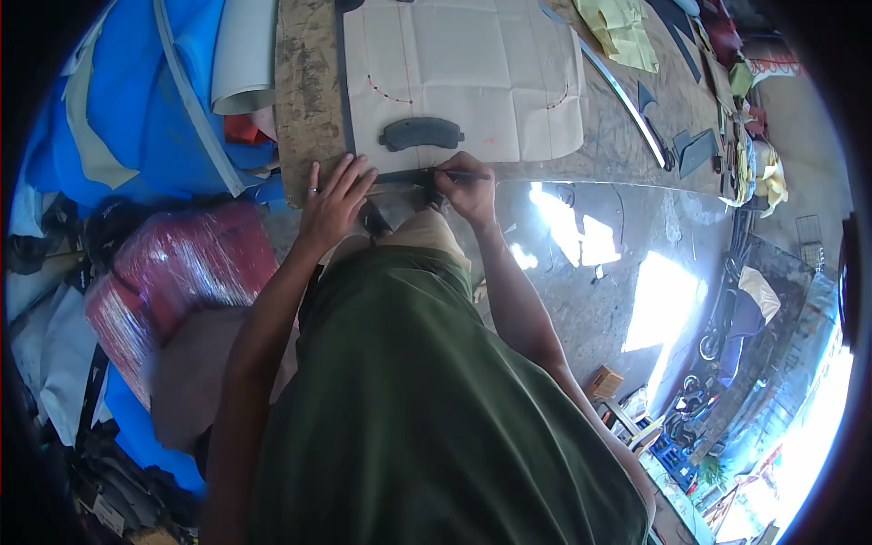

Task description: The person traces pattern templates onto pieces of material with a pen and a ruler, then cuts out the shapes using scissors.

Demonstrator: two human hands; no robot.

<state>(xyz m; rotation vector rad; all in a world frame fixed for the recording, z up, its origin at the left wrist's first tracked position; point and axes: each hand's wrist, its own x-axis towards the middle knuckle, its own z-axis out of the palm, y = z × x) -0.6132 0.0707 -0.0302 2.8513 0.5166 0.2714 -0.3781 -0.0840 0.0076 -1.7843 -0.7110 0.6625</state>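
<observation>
My left hand (336, 204) lies with its fingers spread at the table's front edge, on the near end of a dark strip (400, 177). A dark pen-like tool (468, 174) is pinched in my right hand (465, 189), its tip at the strip's right part. Just beyond both hands, a curved dark grey piece (422, 134) rests on a large creased beige sheet (472, 73). Thin lines and rows of small dark and red marks show on that sheet.
The worn wooden table (309, 82) bears a metal ruler (627, 100), yellowish paper (618, 32) and dark offcuts (695, 152) on the right. Blue material (136, 82) and a white roll (243, 54) lie at left. A plastic-wrapped red bundle (182, 272) stands near my left arm.
</observation>
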